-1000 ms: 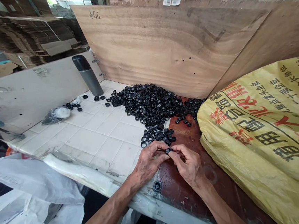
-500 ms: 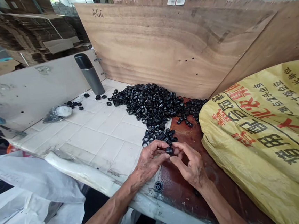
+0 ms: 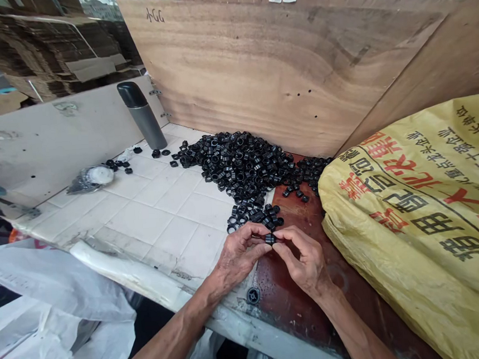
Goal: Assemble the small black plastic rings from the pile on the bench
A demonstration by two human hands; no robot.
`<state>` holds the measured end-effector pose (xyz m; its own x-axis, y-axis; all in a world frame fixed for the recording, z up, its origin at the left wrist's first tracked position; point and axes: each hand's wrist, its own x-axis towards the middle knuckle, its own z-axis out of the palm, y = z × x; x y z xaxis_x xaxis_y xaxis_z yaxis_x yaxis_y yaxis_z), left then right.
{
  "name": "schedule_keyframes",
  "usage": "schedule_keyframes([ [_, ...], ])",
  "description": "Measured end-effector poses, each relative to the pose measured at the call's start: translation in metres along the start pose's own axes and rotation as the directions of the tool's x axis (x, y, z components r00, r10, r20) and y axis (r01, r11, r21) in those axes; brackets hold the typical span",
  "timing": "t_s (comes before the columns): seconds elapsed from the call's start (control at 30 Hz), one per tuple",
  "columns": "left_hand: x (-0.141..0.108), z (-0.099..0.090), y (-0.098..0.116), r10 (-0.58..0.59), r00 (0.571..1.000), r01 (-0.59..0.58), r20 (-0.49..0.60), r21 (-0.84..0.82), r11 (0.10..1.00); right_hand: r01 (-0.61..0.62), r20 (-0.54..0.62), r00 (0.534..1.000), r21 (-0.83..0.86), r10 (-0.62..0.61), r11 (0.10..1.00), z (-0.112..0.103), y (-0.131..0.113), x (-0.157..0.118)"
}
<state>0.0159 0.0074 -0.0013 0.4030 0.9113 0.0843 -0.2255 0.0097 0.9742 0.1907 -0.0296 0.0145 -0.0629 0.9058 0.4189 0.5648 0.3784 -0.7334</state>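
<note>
Here, left hand (image 3: 240,253) and right hand (image 3: 307,260) pinch a black part (image 3: 270,239) (yellow sack (image 3: 420,231): contents hidden).

Left of the pile of black rings (image 3: 241,160), a hand could pass over the white tiles (image 3: 142,221). A wooden board (image 3: 232,51) blocks the way behind the pile, a yellow sack (image 3: 379,245) bulges on its right, and a bottle (image 3: 145,118) stands beyond its left end.

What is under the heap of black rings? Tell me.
The heap spreads over white tiles and, at its right, a red-brown surface; whatever lies beneath its middle is covered.
</note>
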Motion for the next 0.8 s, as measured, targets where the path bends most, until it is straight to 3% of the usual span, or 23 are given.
schedule_keyframes([
  [0.1, -0.001, -0.003, -0.003, 0.12, 0.993, -0.121, 0.015, 0.187, 0.975, -0.099, 0.005, 0.995, 0.009, 0.099, 0.995, 0.004, 0.001, -0.003],
  [0.2, -0.002, -0.005, -0.005, 0.301, 0.949, -0.313, 0.094, 0.415, 0.855, -0.279, 0.032, 0.96, 0.121, 0.277, 0.953, 0.009, 0.0, -0.007],
  [0.27, -0.002, -0.006, -0.004, 0.35, 0.925, -0.377, 0.151, 0.491, 0.785, -0.376, 0.073, 0.926, 0.204, 0.369, 0.904, 0.01, -0.001, -0.008],
  [0.4, -0.003, -0.006, 0.007, 0.265, 0.931, -0.361, 0.249, 0.551, 0.752, -0.418, 0.09, 0.908, 0.178, 0.408, 0.891, -0.005, 0.0, 0.002],
  [0.57, -0.027, -0.018, 0.023, 0.077, 0.921, -0.335, 0.383, 0.673, 0.66, -0.461, -0.124, 0.875, 0.085, 0.468, 0.883, -0.059, -0.002, 0.004],
  [0.63, -0.044, -0.027, 0.025, 0.06, 0.911, -0.353, 0.407, 0.698, 0.623, -0.463, -0.096, 0.884, -0.036, 0.458, 0.886, -0.08, -0.013, -0.014],
  [0.7, -0.06, -0.037, 0.025, 0.058, 0.914, -0.352, 0.402, 0.713, 0.606, -0.453, 0.026, 0.883, -0.205, 0.468, 0.867, -0.092, -0.026, -0.045],
  [0.8, -0.076, -0.043, 0.023, 0.088, 0.906, -0.379, 0.413, 0.702, 0.604, -0.342, 0.138, 0.903, -0.344, 0.408, 0.874, -0.089, -0.037, -0.101],
])
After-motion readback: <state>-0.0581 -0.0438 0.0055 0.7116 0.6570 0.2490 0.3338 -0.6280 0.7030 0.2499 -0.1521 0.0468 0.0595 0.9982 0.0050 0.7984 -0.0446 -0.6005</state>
